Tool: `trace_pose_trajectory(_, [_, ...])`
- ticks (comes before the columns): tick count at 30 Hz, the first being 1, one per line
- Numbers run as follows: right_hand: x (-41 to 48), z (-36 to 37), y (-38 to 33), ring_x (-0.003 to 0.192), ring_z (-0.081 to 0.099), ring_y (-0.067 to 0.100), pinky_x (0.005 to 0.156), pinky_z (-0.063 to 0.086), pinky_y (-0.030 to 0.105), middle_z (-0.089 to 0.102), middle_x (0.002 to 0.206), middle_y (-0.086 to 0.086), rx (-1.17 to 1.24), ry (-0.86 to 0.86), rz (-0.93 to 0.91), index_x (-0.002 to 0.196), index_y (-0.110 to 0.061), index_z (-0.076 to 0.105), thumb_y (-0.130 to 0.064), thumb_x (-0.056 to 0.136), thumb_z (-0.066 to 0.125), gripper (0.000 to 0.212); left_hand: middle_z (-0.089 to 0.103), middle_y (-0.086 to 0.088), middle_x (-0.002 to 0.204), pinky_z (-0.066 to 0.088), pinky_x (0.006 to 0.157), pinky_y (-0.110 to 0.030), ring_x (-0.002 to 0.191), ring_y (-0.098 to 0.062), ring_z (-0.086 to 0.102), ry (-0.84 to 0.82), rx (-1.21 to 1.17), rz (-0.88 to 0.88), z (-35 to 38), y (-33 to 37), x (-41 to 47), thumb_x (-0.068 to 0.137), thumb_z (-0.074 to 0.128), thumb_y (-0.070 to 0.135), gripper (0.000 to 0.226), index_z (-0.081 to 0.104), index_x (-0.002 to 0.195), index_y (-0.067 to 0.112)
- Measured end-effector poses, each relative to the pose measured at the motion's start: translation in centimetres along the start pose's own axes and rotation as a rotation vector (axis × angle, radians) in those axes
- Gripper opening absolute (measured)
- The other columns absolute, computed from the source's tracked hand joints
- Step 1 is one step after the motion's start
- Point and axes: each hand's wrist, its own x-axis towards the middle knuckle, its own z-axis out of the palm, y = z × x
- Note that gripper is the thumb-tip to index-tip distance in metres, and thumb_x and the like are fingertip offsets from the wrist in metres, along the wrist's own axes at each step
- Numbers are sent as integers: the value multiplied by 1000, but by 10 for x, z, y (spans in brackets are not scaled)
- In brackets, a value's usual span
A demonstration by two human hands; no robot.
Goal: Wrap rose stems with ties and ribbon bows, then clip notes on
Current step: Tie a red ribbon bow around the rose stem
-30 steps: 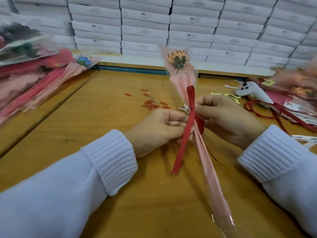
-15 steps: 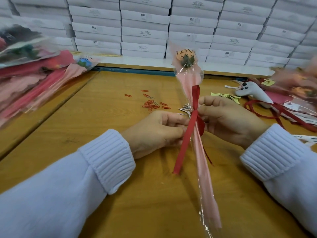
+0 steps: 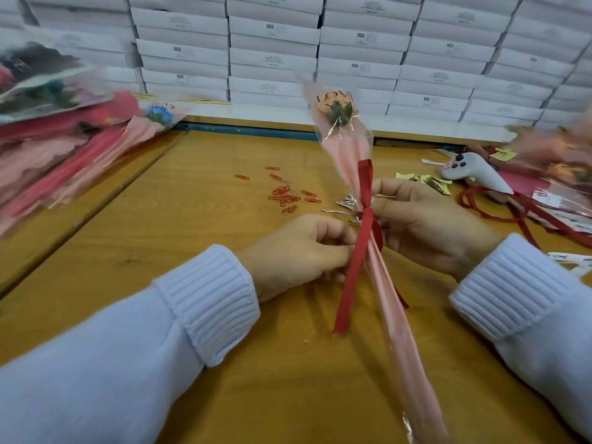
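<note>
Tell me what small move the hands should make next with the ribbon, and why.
Probably fold the hanging ribbon tail into a loop. The left hand and right hand pinch the ribbon's crossing on the rose stem; one part stands up, a tail hangs down, and no finished bow shows.

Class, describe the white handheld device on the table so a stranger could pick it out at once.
Find the wooden table and look to its far right, past the right hand. Beside the yellow paper scraps lies the white device. Unlike the wrapped flowers around it, it is smooth plastic with small dark buttons.
</note>
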Motion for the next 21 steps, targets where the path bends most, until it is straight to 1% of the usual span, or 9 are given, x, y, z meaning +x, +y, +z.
trace_pose_trajectory(3, [-2, -1, -2, 57, 56, 10, 55, 51, 20, 68, 73, 5, -22, -45, -1, 88, -7, 58, -5, 77, 57, 12, 65, -3, 78, 49, 60, -14, 58, -2, 58, -13, 72, 22, 1, 3, -3, 92, 55, 3, 14, 69, 97, 2])
trace_pose_trajectory(6, [-4, 4, -4, 50, 53, 6, 50, 47, 16, 69, 72, 5, 5, -44, -32, 87, -7, 56, -7, 74, 58, 13, 64, 2, 70, 45, 53, -10, 51, 3, 56, 16, 74, 23, 2, 4, -2, 90, 58, 4, 14, 68, 99, 0])
trace_pose_trajectory(8, [-4, 11, -3, 43, 47, 4, 45, 43, 14, 61, 74, 13, 63, -10, -69, 84, -7, 54, -4, 74, 57, 11, 62, 3, 68, 45, 51, -11, 51, 2, 56, 40, 41, 15, 4, 3, -2, 90, 57, 2, 15, 66, 102, 0])
trace_pose_trajectory(10, [-5, 18, -2, 41, 45, 4, 44, 39, 16, 51, 72, 17, 83, 8, -96, 80, -8, 50, -3, 72, 57, 11, 64, 7, 66, 49, 53, -14, 55, -1, 58, 33, -22, 20, 4, 3, -1, 91, 55, -4, 18, 67, 99, 7])
trace_pose_trajectory(12, [-6, 21, -2, 41, 46, 6, 44, 38, 17, 53, 59, 8, 40, -5, -115, 79, -9, 50, -4, 73, 58, 11, 65, 9, 65, 49, 53, -15, 54, -2, 57, 2, -34, 51, 4, 3, -2, 89, 57, -3, 26, 66, 90, 21])
trace_pose_trajectory(15, [-8, 17, -5, 43, 47, 7, 44, 40, 15, 51, 51, -1, -15, -20, -131, 76, -9, 50, -6, 72, 59, 10, 64, 7, 65, 49, 53, -17, 56, -5, 58, -7, 43, 61, -1, 2, -3, 84, 66, -1, 25, 64, 79, 24])
trace_pose_trajectory(17, [-8, 13, -7, 46, 48, 8, 48, 43, 17, 52, 53, 0, -60, -16, -133, 75, -8, 53, -7, 70, 62, 11, 67, 10, 66, 51, 57, -17, 62, -4, 63, -4, 69, 21, -4, 1, -2, 82, 64, -7, 28, 63, 84, 20])
trace_pose_trajectory(19, [-9, 8, -9, 53, 53, 14, 57, 46, 23, 58, 58, 2, -138, 4, -138, 76, -8, 55, -12, 67, 67, 15, 71, 4, 77, 54, 61, -20, 70, -10, 67, 49, -22, -9, -8, -1, -1, 88, 55, -8, 24, 63, 98, 13])
trace_pose_trajectory(21, [-10, 7, -9, 61, 54, 21, 66, 42, 33, 62, 63, 5, -226, 35, -148, 78, -7, 57, -18, 63, 70, 21, 73, -7, 85, 56, 62, -23, 73, -14, 69, 116, -253, -22, -12, 1, 0, 96, 50, 10, 16, 62, 106, 5])
